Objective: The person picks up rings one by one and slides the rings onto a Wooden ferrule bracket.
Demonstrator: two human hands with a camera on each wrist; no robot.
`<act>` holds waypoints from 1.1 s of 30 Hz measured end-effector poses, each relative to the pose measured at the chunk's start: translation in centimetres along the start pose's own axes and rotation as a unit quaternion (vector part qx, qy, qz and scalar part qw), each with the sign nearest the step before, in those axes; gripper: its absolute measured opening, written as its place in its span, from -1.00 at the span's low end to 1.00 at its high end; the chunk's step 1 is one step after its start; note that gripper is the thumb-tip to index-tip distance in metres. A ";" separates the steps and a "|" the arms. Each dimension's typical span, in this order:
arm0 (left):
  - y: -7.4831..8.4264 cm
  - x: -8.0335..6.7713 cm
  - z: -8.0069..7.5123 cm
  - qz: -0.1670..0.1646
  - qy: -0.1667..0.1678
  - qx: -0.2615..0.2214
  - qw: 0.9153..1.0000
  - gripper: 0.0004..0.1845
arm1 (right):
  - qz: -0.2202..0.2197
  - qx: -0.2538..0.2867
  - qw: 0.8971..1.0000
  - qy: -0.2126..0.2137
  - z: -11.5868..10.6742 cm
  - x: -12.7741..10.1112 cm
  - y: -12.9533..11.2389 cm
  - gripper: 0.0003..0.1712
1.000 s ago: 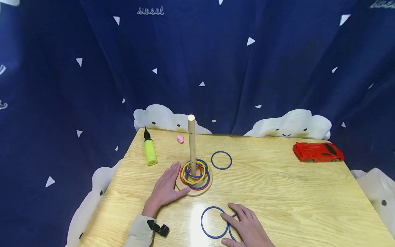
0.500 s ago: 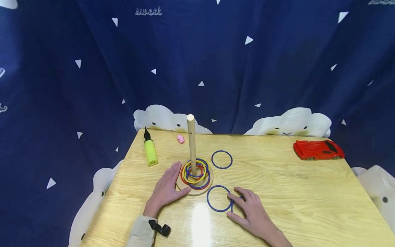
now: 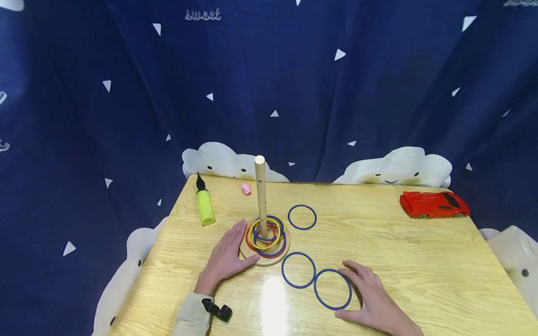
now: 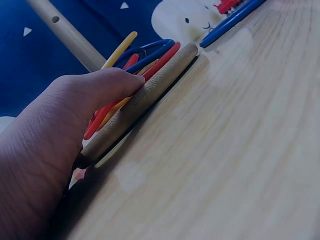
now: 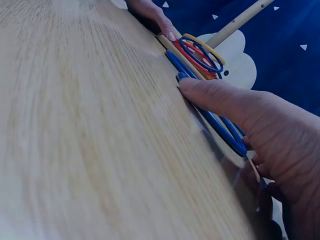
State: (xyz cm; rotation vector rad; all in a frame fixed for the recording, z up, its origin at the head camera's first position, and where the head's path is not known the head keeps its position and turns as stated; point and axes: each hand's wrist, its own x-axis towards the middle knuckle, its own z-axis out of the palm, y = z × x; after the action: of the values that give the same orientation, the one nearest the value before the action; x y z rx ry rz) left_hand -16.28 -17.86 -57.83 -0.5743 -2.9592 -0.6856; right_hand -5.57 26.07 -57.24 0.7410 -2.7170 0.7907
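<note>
In the head view my left hand (image 3: 227, 256) lies against the left side of a round wooden base (image 3: 264, 262), fingers straight. Its thumb touches the base's front rim, also seen in the left wrist view. From the base rises a wooden peg (image 3: 261, 196), with several red, yellow and blue rings (image 3: 269, 242) loosely stacked around its foot. My right hand (image 3: 371, 298) is spread beside a blue ring (image 3: 328, 308) flat on the table, thumb and fingertips near its right rim. A second blue ring (image 3: 290, 282) lies against it on the left.
Behind the peg's base lies another blue ring (image 3: 301, 228). A yellow-green hand pump (image 3: 205, 207) and a small pink pig (image 3: 246, 189) are at the back left of the wooden table (image 3: 399, 252). A red toy car (image 3: 433, 205) stands at the back right.
Two blue rings have moved away from me over the table with my right hand. The hand has since drawn right, uncovering the right-hand ring. My left hand stays at the base.
</note>
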 end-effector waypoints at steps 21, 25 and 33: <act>0.1 0.1 0.0 0.012 0.018 0.002 1.000 0.23 | -0.025 -0.015 0.998 0.047 1.3 0.7 -0.3 0.06; 0.1 0.1 -0.1 0.011 0.015 0.002 1.000 0.23 | -0.027 -0.015 0.998 0.047 1.1 0.6 -0.4 0.05; 0.1 0.1 0.0 0.006 0.013 -0.002 1.000 0.23 | -0.024 0.031 0.999 0.036 -0.4 1.3 -1.0 0.06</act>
State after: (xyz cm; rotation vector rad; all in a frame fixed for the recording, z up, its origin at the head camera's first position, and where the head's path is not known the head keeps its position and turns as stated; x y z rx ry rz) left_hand -16.31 -17.76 -57.74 -0.5803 -2.9290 -0.6931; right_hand -6.14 25.02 -56.01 0.7712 -2.6121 0.8775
